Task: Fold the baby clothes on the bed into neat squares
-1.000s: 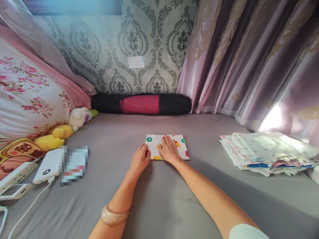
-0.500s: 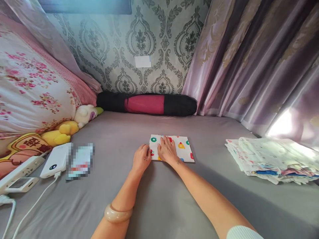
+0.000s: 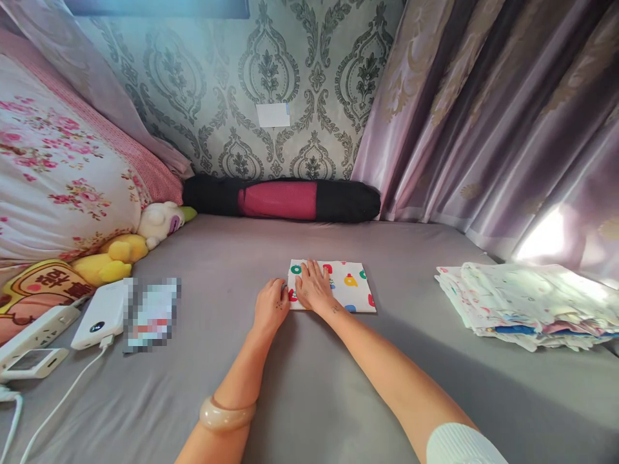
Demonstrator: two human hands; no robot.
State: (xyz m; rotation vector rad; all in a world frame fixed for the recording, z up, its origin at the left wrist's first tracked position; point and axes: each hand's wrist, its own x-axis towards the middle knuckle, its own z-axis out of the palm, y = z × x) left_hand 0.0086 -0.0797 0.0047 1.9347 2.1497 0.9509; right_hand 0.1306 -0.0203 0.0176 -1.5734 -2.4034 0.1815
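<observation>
A folded white cloth [image 3: 358,296] printed with bright letters and shapes lies flat on the grey bed sheet, at the middle of the view. On its left part, my right hand [image 3: 313,288] rests palm down with the fingers stretched out. My left hand [image 3: 272,304] is at the cloth's left edge, its fingers curled against that edge; the fingertips are partly hidden. A pale bangle [image 3: 227,414] is on my left forearm.
To the right lies a stack of folded cloths [image 3: 522,303]. At the left are a white power bank [image 3: 99,316], a blurred packet [image 3: 153,316], a power strip [image 3: 41,332] and plush toys [image 3: 111,258]. A black and red roll [image 3: 280,200] lies against the wall.
My right hand has slid slightly left across the cloth towards my left hand. My left hand stays at the cloth's left edge. The whole view has shifted a little.
</observation>
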